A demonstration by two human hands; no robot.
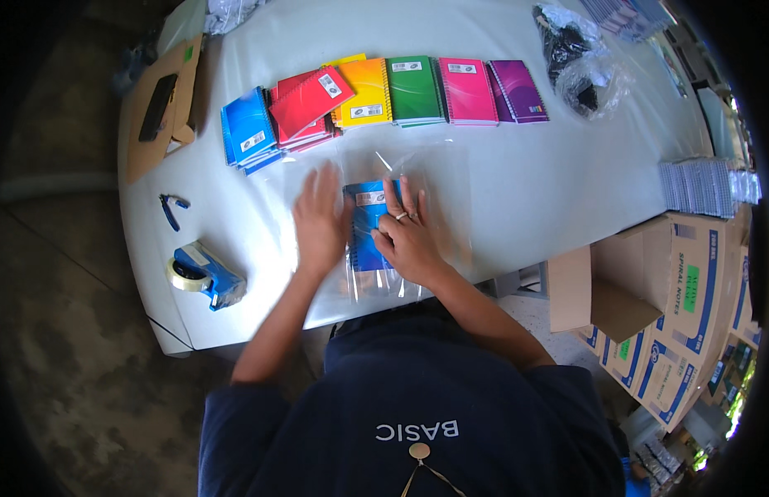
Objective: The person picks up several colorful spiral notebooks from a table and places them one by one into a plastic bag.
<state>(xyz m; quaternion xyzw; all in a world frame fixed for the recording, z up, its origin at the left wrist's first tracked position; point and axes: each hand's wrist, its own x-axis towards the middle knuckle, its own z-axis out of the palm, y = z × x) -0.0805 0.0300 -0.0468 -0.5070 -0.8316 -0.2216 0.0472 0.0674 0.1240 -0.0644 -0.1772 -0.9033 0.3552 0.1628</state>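
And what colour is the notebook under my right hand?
The notebook is blue, in the head view.

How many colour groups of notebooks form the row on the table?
6, left to right: blue notebooks, red notebooks, yellow notebooks, green notebooks, pink notebooks, purple notebooks. More may be hidden underneath.

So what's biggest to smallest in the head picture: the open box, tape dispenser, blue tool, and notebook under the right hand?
1. Open box
2. Tape dispenser and notebook: too close to rank; the right hand covers part
3. Blue tool
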